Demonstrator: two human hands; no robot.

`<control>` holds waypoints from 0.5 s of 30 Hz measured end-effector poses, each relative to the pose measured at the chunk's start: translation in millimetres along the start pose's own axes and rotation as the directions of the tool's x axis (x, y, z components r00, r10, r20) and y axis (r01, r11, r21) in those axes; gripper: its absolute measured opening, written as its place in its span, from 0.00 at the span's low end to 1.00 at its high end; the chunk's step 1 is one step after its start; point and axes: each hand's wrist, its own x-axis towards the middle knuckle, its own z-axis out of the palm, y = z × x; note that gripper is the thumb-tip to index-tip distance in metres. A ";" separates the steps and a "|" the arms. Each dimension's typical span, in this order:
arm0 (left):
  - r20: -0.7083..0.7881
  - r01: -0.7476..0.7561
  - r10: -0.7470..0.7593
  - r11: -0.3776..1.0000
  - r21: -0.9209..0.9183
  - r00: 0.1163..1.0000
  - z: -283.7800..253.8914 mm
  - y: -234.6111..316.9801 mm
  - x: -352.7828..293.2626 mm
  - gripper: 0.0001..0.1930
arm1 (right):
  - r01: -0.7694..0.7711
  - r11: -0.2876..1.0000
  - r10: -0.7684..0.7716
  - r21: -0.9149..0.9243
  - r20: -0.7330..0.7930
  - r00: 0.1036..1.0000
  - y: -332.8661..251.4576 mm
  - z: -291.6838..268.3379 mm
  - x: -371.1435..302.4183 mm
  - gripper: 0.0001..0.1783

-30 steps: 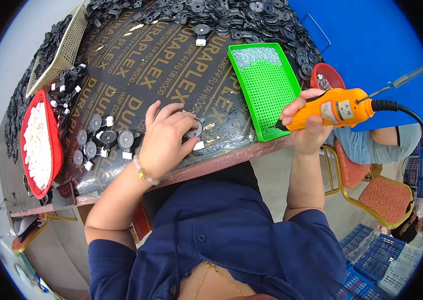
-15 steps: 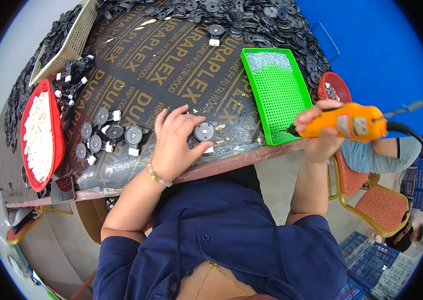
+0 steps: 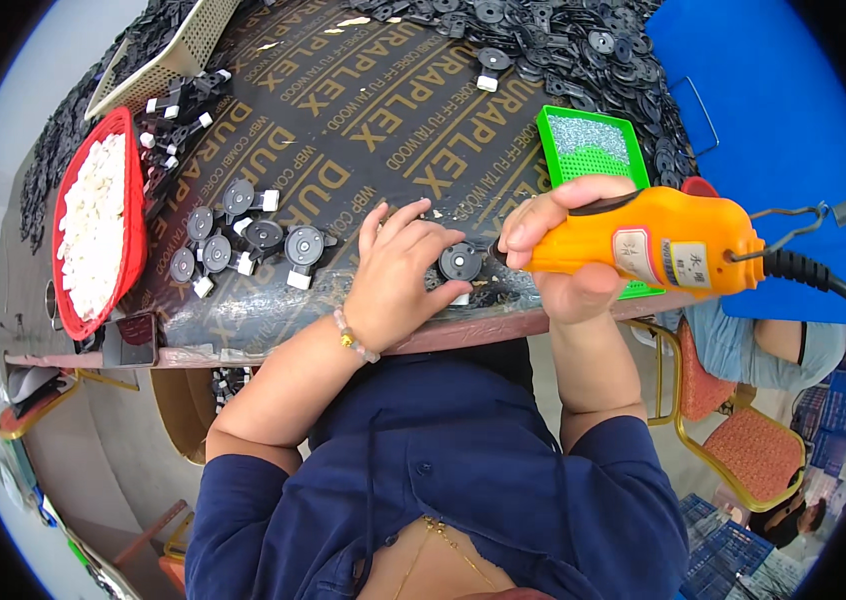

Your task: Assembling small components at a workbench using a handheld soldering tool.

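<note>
Here the black round part (image 3: 460, 263) touches the left hand's (image 3: 398, 275) fingertips.

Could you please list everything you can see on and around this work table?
electric screwdriver: one, orange, corded, in the right hand, tip at the round part
round part: one, black, near the table's front edge under the left fingers
finished parts: about seven, black with white tabs, left of the left hand
loose parts heap: many, black, along the far edge
green tray: one, holding small silvery screws, behind the screwdriver
red basket: one, filled with white pieces, far left
cream basket: one, far left corner
table: one, dark lettered board
chair: one, orange seat, right
left hand: steadying the round part
right hand: gripping the screwdriver
</note>
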 end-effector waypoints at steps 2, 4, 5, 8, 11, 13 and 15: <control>-0.015 -0.011 0.011 1.000 0.005 1.000 0.4 -1.4 -1.3 0.26 | -0.015 1.000 0.014 0.020 0.006 1.000 3.7 4.0 2.7 0.42; -0.014 -0.009 0.009 1.000 0.005 1.000 -0.1 -1.0 -1.1 0.26 | -0.045 0.999 0.045 0.004 0.016 0.999 6.3 5.4 4.7 0.39; -0.011 -0.009 0.009 1.000 0.007 1.000 -0.5 -0.8 -0.7 0.26 | -0.048 0.999 0.048 0.003 0.017 0.999 7.5 5.4 5.6 0.39; -0.011 -0.023 0.023 1.000 -0.006 1.000 -1.5 -0.9 0.0 0.26 | -0.085 0.994 0.083 0.064 0.038 0.996 9.5 7.5 4.6 0.38; -0.028 -0.026 0.026 1.000 -0.005 0.999 -1.4 -1.7 -1.0 0.26 | -0.099 0.993 0.097 0.060 0.038 0.995 8.0 17.2 8.1 0.38; -0.023 -0.027 0.027 1.000 0.000 0.999 -1.2 -1.5 -0.3 0.26 | -0.125 0.991 0.126 0.041 -0.023 0.992 6.2 21.4 10.1 0.38; -0.020 -0.035 0.035 0.999 0.005 0.999 -0.6 -0.4 0.8 0.26 | -0.124 0.991 0.126 0.045 -0.049 0.991 5.3 21.4 8.7 0.38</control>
